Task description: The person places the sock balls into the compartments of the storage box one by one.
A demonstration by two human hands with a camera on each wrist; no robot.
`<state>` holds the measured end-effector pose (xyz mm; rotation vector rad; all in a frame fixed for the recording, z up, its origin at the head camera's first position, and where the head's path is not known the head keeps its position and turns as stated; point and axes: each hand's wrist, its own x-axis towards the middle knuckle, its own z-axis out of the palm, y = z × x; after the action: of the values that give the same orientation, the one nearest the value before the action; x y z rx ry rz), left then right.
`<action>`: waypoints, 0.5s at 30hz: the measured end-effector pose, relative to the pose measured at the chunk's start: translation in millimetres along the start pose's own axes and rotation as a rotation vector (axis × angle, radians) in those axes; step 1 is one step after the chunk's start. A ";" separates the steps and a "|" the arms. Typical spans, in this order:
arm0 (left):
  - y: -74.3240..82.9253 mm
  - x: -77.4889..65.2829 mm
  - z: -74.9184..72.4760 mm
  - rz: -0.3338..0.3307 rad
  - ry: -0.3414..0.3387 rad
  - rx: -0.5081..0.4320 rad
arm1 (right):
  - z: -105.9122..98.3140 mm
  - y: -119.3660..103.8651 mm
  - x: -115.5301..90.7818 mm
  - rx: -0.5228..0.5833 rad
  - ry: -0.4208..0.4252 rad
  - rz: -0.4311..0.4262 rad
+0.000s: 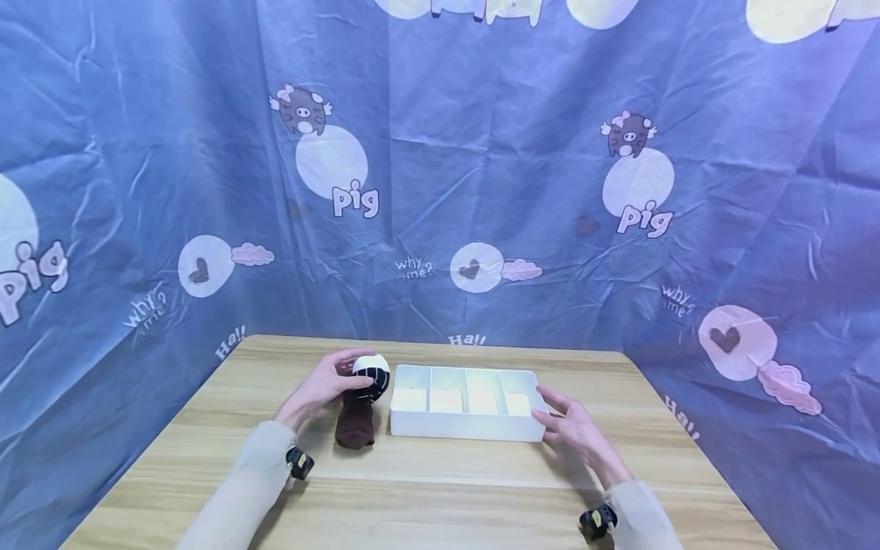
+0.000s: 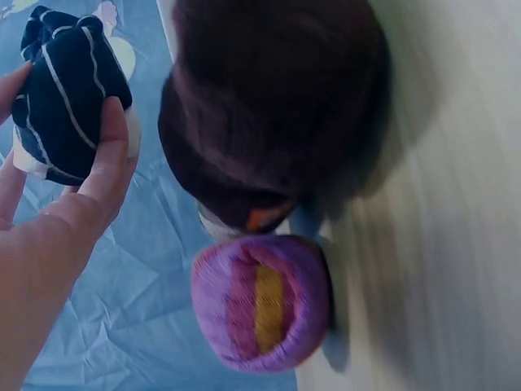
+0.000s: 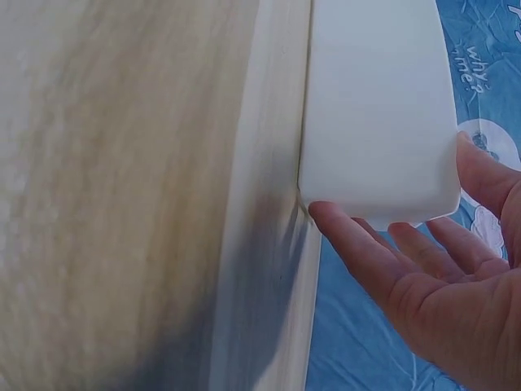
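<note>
Wrinkled blue pig-print cloth (image 1: 440,191) behind a pale wood-grain table (image 1: 447,489)

Smooth plastic box (image 1: 467,426), cloth roll (image 2: 69,98)

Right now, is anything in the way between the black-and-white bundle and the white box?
Nothing I can see. Only tabletop shows between the black-and-white bundle in the left hand and the white box. The brown bundle lies nearer the person. Probably just lift over the box's rim.
</note>
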<state>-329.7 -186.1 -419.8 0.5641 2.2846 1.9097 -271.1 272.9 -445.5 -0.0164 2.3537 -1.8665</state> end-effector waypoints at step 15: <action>2.7 11.8 22.3 0.096 -0.022 0.059 | 3.4 -0.4 2.5 0.014 0.000 -0.001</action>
<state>-332.9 -160.9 -419.9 0.7109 2.3479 1.8726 -273.3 269.3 -446.1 -0.0159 2.3406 -1.8836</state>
